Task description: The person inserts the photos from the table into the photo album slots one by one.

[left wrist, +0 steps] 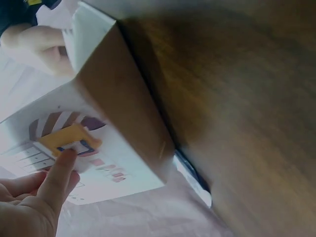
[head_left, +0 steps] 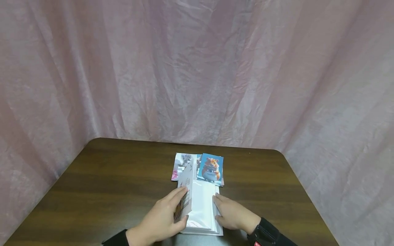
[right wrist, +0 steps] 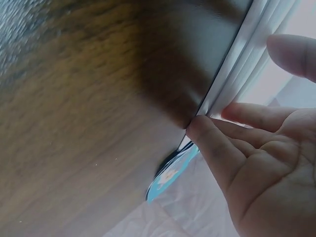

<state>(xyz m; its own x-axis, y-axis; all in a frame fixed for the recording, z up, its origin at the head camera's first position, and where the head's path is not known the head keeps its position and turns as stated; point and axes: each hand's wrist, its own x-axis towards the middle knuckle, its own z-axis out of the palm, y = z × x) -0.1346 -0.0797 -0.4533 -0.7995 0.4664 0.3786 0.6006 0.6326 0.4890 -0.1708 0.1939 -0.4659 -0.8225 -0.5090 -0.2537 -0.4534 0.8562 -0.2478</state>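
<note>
A person's two hands worked a white photo album (head_left: 201, 208) that lay open near the front edge of a dark wooden table (head_left: 107, 181), backed by a crumpled pink cloth (head_left: 197, 68). The left hand (head_left: 163, 218) held the album's printed cover (head_left: 186, 191) raised nearly upright, its fingers laid fairly straight along the outer face and its thumb hooked round the lower edge; the left wrist view showed a fingertip (left wrist: 64, 160) pressed on the cover's printed side. The right hand (head_left: 232, 215) rested against the album's right edge with fingers loosely extended, one fingertip (right wrist: 200, 128) touching the stacked page edges (right wrist: 232, 74).

Just beyond the album, loose picture cards lay overlapping: a hamster card (head_left: 210, 169) on top and a pink-and-white card (head_left: 181, 165) to its left, with edges of others beneath.

The cover looked liable to flop shut if the left fingers eased, since only they kept it standing. The glossy pages could also fan out of alignment under the right fingertip, and a forward nudge of the album would likely scatter the cards.

Counted: one album, two hands, one table, and at least three cards, the exact number hidden by overlap.
</note>
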